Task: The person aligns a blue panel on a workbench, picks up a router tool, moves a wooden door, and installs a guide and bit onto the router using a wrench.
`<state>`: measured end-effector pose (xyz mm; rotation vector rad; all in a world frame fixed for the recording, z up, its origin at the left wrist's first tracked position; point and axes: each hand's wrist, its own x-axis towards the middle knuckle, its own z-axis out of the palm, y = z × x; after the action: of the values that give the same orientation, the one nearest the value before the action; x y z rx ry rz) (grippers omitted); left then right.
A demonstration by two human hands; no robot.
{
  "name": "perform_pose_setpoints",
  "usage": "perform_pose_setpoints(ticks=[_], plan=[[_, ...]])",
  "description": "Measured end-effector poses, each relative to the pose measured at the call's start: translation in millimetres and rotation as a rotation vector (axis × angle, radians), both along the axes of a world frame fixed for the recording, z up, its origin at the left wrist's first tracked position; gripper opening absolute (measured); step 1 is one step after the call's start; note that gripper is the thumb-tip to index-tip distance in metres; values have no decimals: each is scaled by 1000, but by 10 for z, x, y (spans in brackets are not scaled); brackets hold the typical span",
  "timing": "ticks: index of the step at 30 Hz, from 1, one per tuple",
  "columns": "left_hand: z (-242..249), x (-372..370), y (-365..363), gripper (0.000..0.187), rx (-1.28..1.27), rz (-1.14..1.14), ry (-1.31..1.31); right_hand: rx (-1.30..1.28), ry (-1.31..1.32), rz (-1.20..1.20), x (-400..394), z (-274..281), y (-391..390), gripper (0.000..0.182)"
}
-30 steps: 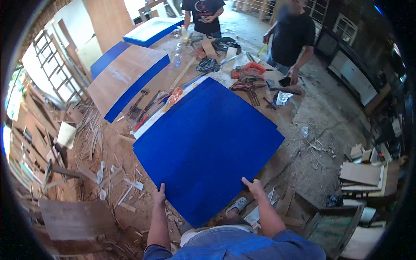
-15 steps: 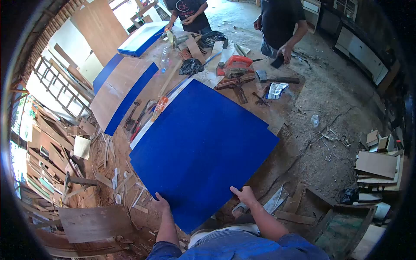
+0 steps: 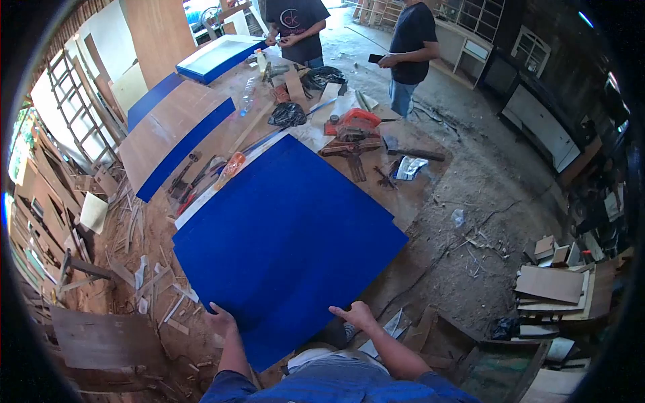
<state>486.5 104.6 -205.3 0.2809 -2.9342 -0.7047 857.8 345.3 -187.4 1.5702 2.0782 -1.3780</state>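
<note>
A large blue panel (image 3: 289, 242) spreads out before me, its far part over the cluttered work table. My left hand (image 3: 222, 321) grips its near left edge, thumb up at the rim and the other fingers mostly hidden. On the near right edge, my right hand (image 3: 357, 316) is closed with the thumb lying along the top and the fingers underneath. Beyond the panel's far left edge lies a bottle with an orange label (image 3: 230, 168). A red power planer (image 3: 357, 122) and a hammer (image 3: 416, 154) rest past its far corner.
A curved wooden piece with a blue edge (image 3: 178, 134) lies left on the table. Two people stand beyond; one holds a phone (image 3: 377, 59). Wood scraps (image 3: 144, 269) litter the floor at left, and stacked boards (image 3: 551, 285) lie at right. A cable (image 3: 430, 265) crosses the floor.
My view has tilted up and shifted right, so the scene sits lower and further left. Both hands still hold the blue panel. The person at right has raised the phone to waist height.
</note>
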Motion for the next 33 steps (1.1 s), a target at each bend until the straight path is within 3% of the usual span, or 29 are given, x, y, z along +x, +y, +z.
perform_pose_setpoints(ticks=[1,8,11,13,14,16,19,22,26,32,33], plan=[[-31,-11,-34,72,19,-39,32,56,-37,-6,32,72,-7,95],[330,213,222,72,-124,28,-9,186,103,-125,587,210,502,79],[211,123,151,71,-173,-20,87,106,286,-298,779,378,938,71],[-156,-52,-59,72,-112,9,143,-31,373,-401,886,442,1283,67],[-303,-119,-45,72,-80,27,168,34,384,-358,961,403,1450,67],[-206,-111,-8,75,-91,98,-26,157,401,-261,1090,374,1786,67],[-275,-80,117,83,-235,423,-105,259,260,-161,1406,384,2317,70],[-354,100,543,91,-393,557,-163,377,175,-143,1752,411,2883,76],[-392,528,1396,95,-426,459,-173,479,211,-257,2235,339,3590,80],[-226,1339,2789,95,-387,356,-223,380,362,-286,2883,101,4824,73],[-152,1535,3008,94,-382,339,-226,332,374,-303,3019,-3,5057,63]])
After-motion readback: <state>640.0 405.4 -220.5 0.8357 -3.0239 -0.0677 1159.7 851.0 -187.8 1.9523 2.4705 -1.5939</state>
